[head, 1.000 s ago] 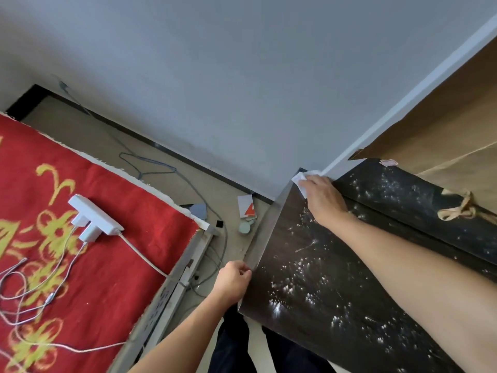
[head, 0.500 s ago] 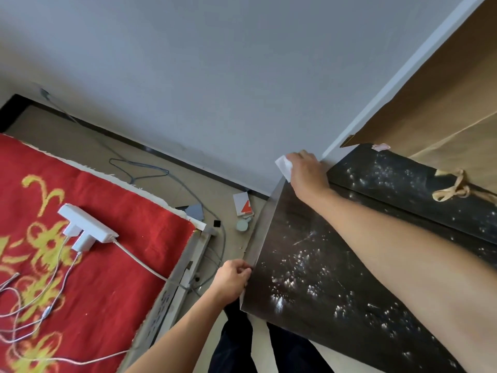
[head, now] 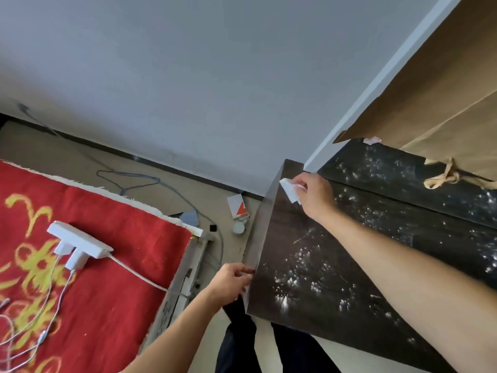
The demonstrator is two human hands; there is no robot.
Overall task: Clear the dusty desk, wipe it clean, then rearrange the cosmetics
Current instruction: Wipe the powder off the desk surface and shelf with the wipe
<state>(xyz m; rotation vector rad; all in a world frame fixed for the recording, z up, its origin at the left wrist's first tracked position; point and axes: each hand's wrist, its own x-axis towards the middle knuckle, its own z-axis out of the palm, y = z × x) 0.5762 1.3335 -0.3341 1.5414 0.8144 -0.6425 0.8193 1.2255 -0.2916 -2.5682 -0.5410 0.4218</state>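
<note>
**At the desk's far left corner, wipe under the right hand**

Across most of my head-camera feed lay the dark wood-grain desk top (head: 336,265), running away to the right. White dust specks (head: 295,281) were scattered thickly over its near part and along the raised back strip. The band by the far left corner looked cleaner.

At that corner the right hand (head: 314,196) had its fingers curled round a small folded white wipe (head: 289,189). It held the wipe down against the desk surface, just beside the edge. The left hand (head: 231,281) was closed on the desk's near left corner, with its fingertips curled against the side panel.

On the back of the desk a large brown paper bag (head: 443,103) leaned, and its twisted paper handle (head: 443,176) lay on the dusty strip. A plain grey wall (head: 215,76) filled the top of the view, meeting a white vertical trim (head: 376,90) right behind the desk corner.

Below the wall I saw a beige floor (head: 67,149) with a grey cable (head: 134,181) looping across it. A white and red card box (head: 238,208) and a small round pale lid (head: 238,228) sat on the floor close to the desk's side.

On the left, a red blanket with a yellow pattern (head: 121,278) carried a white power strip (head: 80,243), with thin white leads (head: 53,286) plugged into it.
</note>
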